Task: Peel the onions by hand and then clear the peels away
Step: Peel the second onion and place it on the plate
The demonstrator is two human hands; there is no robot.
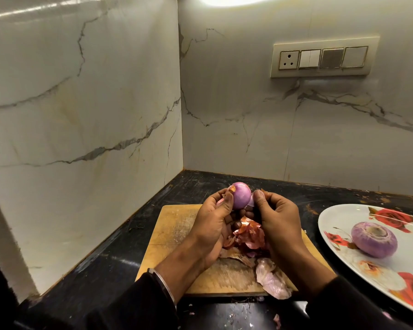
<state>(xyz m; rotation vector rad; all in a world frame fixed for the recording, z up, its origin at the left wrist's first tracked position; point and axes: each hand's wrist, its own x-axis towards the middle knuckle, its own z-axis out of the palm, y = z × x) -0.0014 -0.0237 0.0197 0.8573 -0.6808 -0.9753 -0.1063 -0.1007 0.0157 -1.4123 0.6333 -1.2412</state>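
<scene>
Onion smooth, round, gripped by left hand; right hand pinches papery skin.

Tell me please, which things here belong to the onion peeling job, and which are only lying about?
Belong to the job:
- onion, held by the left hand
- right hand, pinching skin at the onion
- peels on the board
- peeled onion on the plate

Only lying about:
- switch panel on the wall
- bracelet on the left wrist
</scene>
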